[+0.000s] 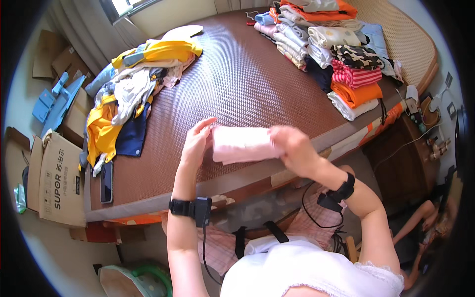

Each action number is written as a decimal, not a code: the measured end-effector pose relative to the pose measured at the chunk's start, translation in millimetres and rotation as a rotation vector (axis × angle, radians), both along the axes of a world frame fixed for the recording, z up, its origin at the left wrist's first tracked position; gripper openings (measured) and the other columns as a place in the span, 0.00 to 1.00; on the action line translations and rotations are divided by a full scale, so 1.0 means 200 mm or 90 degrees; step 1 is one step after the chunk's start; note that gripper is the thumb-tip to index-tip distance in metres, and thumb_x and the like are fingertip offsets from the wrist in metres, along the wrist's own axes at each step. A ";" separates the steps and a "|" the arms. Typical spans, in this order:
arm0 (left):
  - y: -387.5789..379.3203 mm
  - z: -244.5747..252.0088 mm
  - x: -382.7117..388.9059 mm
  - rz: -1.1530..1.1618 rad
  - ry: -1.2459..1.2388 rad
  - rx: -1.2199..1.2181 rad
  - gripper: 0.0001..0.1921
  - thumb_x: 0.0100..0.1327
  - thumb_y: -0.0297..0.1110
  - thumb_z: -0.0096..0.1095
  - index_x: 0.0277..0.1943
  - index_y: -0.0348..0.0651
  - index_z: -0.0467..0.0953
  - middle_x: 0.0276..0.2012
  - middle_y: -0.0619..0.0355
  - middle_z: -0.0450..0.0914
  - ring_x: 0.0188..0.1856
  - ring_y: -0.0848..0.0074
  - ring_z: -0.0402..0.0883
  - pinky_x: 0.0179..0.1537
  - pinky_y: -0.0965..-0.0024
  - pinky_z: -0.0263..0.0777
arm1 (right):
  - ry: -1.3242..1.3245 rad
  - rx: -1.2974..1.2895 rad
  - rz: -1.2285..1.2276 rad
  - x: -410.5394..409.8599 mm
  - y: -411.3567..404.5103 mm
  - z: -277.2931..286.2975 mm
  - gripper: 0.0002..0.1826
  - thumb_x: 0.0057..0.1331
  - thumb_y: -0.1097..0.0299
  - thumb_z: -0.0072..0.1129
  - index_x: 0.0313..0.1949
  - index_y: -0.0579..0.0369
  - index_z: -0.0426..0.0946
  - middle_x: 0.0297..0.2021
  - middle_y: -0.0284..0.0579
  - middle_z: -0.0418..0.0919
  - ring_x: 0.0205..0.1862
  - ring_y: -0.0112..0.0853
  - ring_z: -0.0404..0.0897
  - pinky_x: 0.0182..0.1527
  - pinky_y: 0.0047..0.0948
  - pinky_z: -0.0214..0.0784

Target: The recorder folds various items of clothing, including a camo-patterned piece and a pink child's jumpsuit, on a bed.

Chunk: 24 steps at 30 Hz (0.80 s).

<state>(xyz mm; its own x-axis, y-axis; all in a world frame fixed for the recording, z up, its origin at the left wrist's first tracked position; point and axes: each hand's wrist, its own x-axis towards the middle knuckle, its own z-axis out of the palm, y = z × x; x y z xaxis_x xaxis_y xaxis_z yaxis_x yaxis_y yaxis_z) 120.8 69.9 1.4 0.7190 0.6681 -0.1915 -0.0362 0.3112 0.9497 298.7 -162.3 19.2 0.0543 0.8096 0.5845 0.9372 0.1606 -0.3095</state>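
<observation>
A folded pale pink garment (243, 144) is above the near edge of the bed, between my two hands. My right hand (297, 150) grips its right end and looks slightly blurred. At the other end, my left hand (196, 141) has its fingers apart beside the fold; whether they touch the cloth is hard to see. Under the hands lies a brown woven mat (222, 92) that covers the bed. Each wrist wears a black strap with a small device and a cable.
Loose clothes (126, 89) lie heaped at the left, near a phone (107, 182). Folded stacks (315, 41) stand at the far right, with an orange folded garment (356, 94) closer. A cardboard box (61, 182) stands left of the bed. Another person's arm (415, 221) shows lower right.
</observation>
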 end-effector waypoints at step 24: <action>-0.39 -0.04 0.24 0.129 -0.114 0.029 0.15 0.69 0.30 0.54 0.55 0.36 0.65 0.42 0.54 0.75 0.39 0.74 0.80 0.38 0.72 0.79 | 0.782 -0.201 0.283 0.13 -0.21 0.27 0.21 0.60 0.82 0.48 0.54 0.59 0.77 0.50 0.42 0.79 0.51 0.24 0.75 0.57 0.24 0.66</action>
